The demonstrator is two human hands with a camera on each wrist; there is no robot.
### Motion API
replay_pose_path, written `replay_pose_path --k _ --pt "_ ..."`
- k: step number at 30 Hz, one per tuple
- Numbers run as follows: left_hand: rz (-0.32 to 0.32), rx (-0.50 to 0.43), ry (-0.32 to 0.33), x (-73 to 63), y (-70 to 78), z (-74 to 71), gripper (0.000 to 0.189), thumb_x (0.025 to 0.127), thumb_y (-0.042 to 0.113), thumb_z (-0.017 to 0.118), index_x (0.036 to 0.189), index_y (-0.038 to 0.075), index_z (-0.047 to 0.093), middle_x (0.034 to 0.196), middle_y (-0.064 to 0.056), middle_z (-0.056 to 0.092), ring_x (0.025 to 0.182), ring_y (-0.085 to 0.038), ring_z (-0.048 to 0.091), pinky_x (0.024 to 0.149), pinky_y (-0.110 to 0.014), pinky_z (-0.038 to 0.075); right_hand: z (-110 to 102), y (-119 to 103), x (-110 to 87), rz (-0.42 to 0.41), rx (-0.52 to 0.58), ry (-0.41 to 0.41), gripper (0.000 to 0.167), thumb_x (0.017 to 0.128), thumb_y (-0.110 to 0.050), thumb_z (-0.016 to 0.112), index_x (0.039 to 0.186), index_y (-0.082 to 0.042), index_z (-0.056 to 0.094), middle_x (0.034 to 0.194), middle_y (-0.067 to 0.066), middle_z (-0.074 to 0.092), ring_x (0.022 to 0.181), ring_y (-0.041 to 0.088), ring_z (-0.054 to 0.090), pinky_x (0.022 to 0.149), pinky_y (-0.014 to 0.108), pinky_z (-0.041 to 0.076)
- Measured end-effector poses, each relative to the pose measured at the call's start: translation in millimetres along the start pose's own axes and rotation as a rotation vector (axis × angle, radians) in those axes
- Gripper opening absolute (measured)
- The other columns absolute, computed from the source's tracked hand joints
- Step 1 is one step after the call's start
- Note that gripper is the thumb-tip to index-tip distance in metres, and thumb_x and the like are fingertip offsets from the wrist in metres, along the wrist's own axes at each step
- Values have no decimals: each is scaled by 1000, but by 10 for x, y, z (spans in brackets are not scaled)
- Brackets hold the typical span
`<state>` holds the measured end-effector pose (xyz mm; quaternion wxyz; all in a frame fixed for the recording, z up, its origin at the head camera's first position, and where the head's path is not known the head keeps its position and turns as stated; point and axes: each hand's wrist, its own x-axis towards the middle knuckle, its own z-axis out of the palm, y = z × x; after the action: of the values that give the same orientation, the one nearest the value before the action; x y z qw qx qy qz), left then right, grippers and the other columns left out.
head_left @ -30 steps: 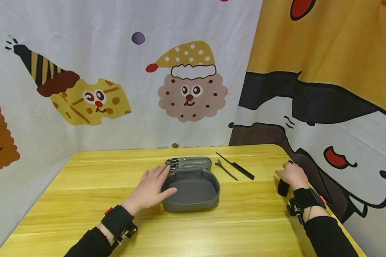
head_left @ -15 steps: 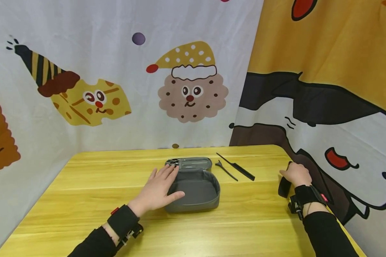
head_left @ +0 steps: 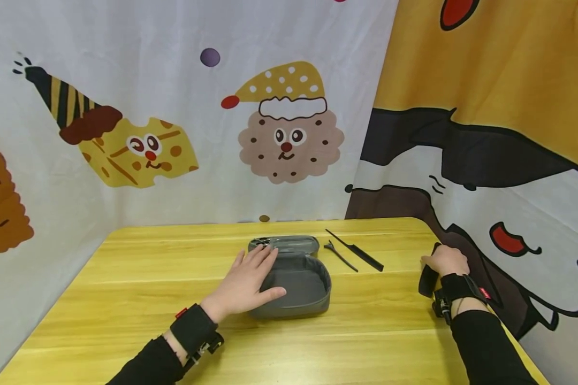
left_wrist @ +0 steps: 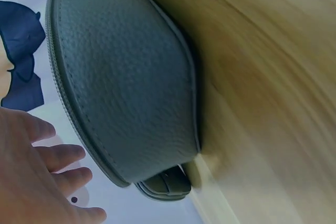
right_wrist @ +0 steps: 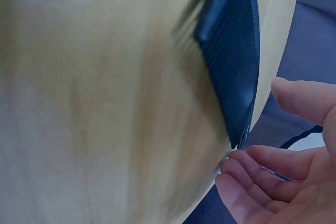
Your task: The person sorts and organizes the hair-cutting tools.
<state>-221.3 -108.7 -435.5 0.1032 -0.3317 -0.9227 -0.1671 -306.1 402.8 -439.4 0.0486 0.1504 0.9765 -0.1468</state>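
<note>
My left hand (head_left: 248, 283), fingers extended, lies across the left side of an opened grey zip case (head_left: 296, 309). In the left wrist view its fingertips show beside the zipped rim; contact is unclear. The lid pocket holds metal scissors (head_left: 260, 242), partly covered by the fingers. At the table's right edge, my right hand (head_left: 445, 260) is at a black comb-like tool (head_left: 427, 282) with fine teeth. In the right wrist view, loosely bent fingertips meet one end of this toothed tool (right_wrist: 236, 72), while the thumb stands apart. The hand hides part of the tool in the head view.
Right of the case lie a black tail comb (head_left: 368, 259) and a slim dark hair clip (head_left: 339, 255). All rest on a yellow wooden table (head_left: 139, 299). Patterned curtains (head_left: 173, 80) hang behind and along the right side.
My left hand has slid rightward and slightly farther over the case, covering more of the scissors. My right hand has shifted slightly right, and the toothed tool stands a little more slanted.
</note>
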Motion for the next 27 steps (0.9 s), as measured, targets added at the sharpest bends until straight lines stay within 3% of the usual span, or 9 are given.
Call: replay_pose_path --k 4,10,14,21,27 --pt "-2 1 -7 60 34 19 87 96 66 44 157 7 26 160 -18 26 149 -33 15 121 -52 0 -4 -9 14 19 -12 -10 48 92 -34 62 95 14 59 84 27 54 87 49 51 70 56 49" --pt "52 7 62 122 79 60 86 97 65 45 155 5 30 157 -21 30 148 -37 19 121 -52 -1 39 -7 47 36 -25 8 59 92 -38 63 107 19 57 97 38 51 99 58 48 76 60 49" --pt "88 22 88 145 66 127 85 97 69 37 157 9 27 158 -19 28 149 -36 15 121 -54 0 53 0 41 57 -13 12 65 92 -40 64 110 22 55 101 41 50 101 58 47 78 60 49" --pt "79 5 46 155 119 91 85 98 65 43 154 3 33 155 -23 32 147 -40 20 120 -55 0 20 13 25 47 3 -6 58 91 -38 64 96 19 59 87 31 56 92 53 52 78 58 48" --pt "93 12 55 132 137 94 83 98 66 39 157 7 28 156 -21 31 148 -38 17 120 -55 2 -4 6 10 35 -11 -30 51 92 -34 62 91 17 61 82 26 57 86 48 54 77 57 47"
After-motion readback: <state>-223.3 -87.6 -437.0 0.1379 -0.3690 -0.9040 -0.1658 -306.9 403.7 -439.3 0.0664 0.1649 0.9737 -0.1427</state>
